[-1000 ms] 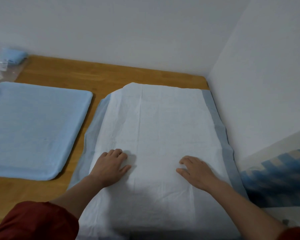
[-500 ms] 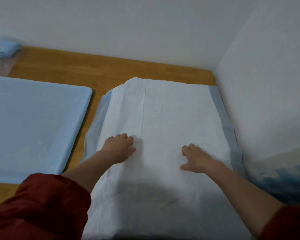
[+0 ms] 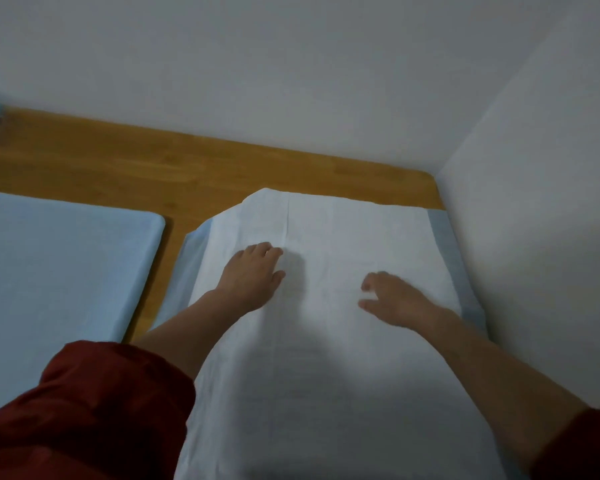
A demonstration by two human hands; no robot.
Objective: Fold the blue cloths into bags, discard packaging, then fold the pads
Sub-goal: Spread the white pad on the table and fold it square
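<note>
**Left hand and right hand flat on the white pad**

Both hands lie palm down and apart from each other, fingers loosely extended and gripping nothing; the right hand is blurred. The white pad, edged in blue, lies spread on the wooden table, with its right border close to the white side wall. A blue pad lies flat to its left. Red sleeves are pushed up the forearms.

White pad, blue-edged; light-blue pad; dark-red sleeve.
</note>
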